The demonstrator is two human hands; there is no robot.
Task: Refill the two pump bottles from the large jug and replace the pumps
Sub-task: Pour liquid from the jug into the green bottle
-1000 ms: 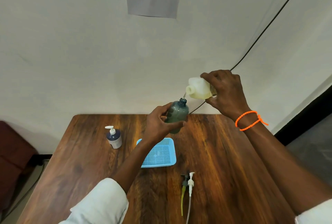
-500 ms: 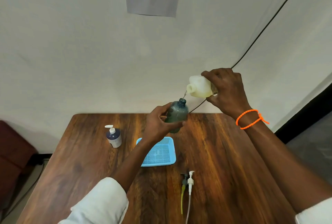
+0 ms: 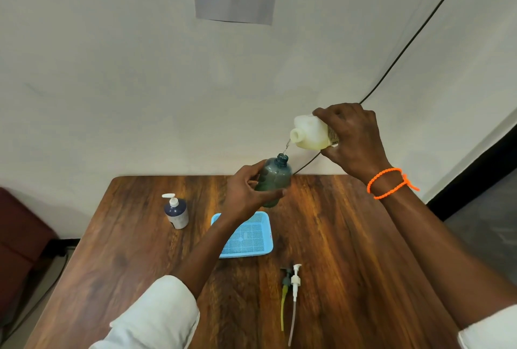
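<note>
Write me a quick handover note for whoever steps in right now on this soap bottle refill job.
Left hand grips the open grey bottle, held up above the table.
Right hand holds the tilted white jug; a thin stream runs from its mouth into the grey bottle's neck.
The blue bottle with a white pump stands on the table left of the blue tray.
Two loose pumps lie on the table near the front edge.
Done: pouring into the grey bottle is under way. Whether the blue bottle has been refilled cannot be told.
Left: finish the pour, set the jug down, fit the pump back on the grey bottle.
</note>
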